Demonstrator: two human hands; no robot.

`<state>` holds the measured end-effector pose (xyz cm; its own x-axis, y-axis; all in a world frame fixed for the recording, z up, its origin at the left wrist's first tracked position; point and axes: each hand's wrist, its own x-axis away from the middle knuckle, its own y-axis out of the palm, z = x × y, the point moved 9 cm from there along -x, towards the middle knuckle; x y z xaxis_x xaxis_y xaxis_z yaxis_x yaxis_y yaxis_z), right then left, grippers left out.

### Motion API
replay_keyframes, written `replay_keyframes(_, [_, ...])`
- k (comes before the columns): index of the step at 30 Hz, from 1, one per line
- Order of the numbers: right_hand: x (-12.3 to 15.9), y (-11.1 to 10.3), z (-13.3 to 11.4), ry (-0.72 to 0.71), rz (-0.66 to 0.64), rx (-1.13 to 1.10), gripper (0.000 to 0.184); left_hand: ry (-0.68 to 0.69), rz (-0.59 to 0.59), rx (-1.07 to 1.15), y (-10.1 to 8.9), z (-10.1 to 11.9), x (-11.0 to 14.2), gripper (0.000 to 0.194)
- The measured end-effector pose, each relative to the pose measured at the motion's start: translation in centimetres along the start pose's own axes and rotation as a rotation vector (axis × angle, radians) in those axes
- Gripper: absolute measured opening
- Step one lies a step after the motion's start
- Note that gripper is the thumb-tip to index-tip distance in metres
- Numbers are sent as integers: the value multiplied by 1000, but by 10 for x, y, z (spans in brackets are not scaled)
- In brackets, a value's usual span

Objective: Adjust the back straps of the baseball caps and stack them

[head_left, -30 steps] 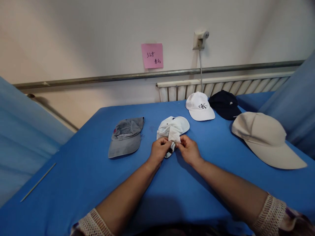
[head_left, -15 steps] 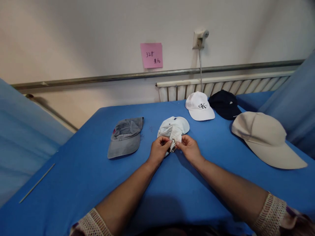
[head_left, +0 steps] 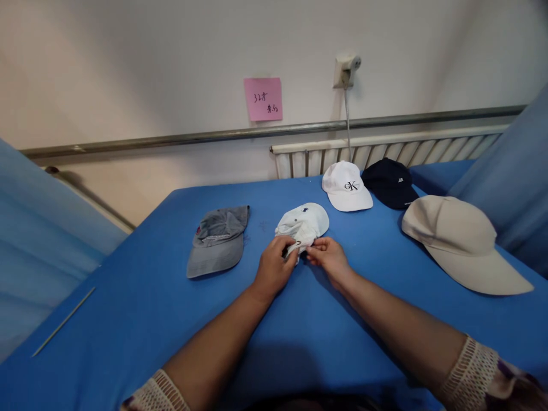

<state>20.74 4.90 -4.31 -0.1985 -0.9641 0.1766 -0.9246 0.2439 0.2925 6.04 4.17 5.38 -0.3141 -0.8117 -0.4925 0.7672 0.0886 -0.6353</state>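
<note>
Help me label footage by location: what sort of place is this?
Indoors, perhaps a clinic-like room: blue curtains hang at both sides, a metal rail runs along the wall, and a radiator sits below it.

"32" on pink note (head_left: 263, 99), probably "CK" on far white cap (head_left: 343, 182)

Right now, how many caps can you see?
5: grey cap left, pale cap centre, white cap behind it to the right, navy cap beside that, beige cap far right.

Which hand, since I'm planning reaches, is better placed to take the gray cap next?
Likely the left hand: it's nearer the gray cap; the right hand is farther. Both touch the pale cap.
</note>
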Motion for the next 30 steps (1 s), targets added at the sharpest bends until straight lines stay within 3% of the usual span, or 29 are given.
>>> replay_keyframes(2, [-4, -11, -4, -61, 86, 99, 39, 23, 12, -40, -6, 1, -2, 9])
replay_keyframes(4, [-5, -17, -20, -224, 122, 269, 36, 43, 25, -67, -10, 3, -3, 9])
replay_keyframes(9, [8, 9, -53, -625, -96, 758, 40, 80, 9, -124, -9, 8, -2, 10])
replay_keyframes(14, [15, 22, -65, -774, -181, 1069, 23, 188, -41, -199, -4, 19, -1, 10])
replay_keyframes(18, [30, 27, -88, -904, -162, 1222, 17, 262, 54, -264, -15, 26, -1, 15])
replay_keyframes(23, [40, 38, -87, -943, -246, 1389, 14, 350, 76, -299, -14, 35, 5, 12])
replay_keyframes(27, [25, 26, -82, -875, -86, 1401, 2, 424, -13, -282, -1, 47, 12, 19])
replay_keyframes(30, [13, 5, -87, -839, 45, 1257, 5, 349, -83, -205, 1, 46, 11, 33])
